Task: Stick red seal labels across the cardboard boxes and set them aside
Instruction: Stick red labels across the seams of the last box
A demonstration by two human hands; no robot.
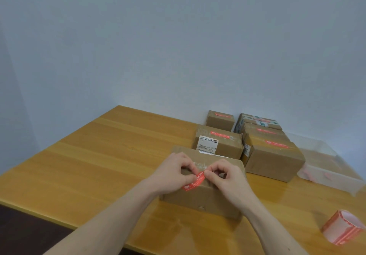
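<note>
Red seal label (193, 181) sits on top of the near cardboard box (200, 199), directly between the two hands, so neither hand has to travel; both are already on it. Its long axis runs diagonally in the head view, low end toward the near-left, high end toward the far-right, crossing the top face near the front edge. Lower-left part looks flat on the cardboard; upper-right end seems slightly lifted, can't be sure. Left hand (174, 175) has fingers curled, thumb and fingertips pinching the label's left portion. Right hand (227, 177) likewise curled, pinching the label's upper-right end. Hands nearly touch over the label's middle; the left covers more of the strip. The box lies wide side toward the person, long axis roughly left-right, standing on the wooden table (99, 155) just in front of the person. Judgement: label is being positioned or pressed, and next comes smoothing outward along the diagonal, each hand toward its own end. Beyond and to the right, sealed boxes (275, 155) already carrying red labels stand grouped near the wall, so the set-aside spot lies far-right. Label roll (344, 229) stands at the near-right table edge, closer to the right hand. A clear plastic bin (332, 177) sits right of the sealed boxes.
</note>
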